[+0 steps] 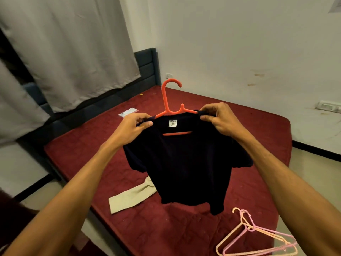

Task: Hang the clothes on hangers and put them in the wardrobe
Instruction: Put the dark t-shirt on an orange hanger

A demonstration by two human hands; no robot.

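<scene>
The T-shirt [184,163] is dark, near black, with short sleeves. It hangs in the air above the bed, with the neck opening uppermost and the hem lowest. A white label [172,123] inside the back of the collar reads "SIZE M". The fabric hangs in loose folds, and the lower right corner drops below the rest of the hem.

An orange-red plastic hanger [167,100] is inside the garment. Its hook and neck rise above the collar, and its lower bar shows through the neck opening.

The left hand [132,126] pinches the left shoulder seam between thumb and curled fingers. The right hand [219,119] pinches the right shoulder seam in the same way. Both forearms are extended forward.

Below the T-shirt, the bed [83,145] carries a maroon quilted mattress. On the mattress:
- a beige folded garment [129,198], partly hidden behind the T-shirt hem;
- spare hangers [249,227], pink and peach, overlapping near the right corner;
- a small pale packet [128,112] at the far side.

A dark padded headboard [147,67] stands behind the bed, beside a grey curtain [73,52].
</scene>
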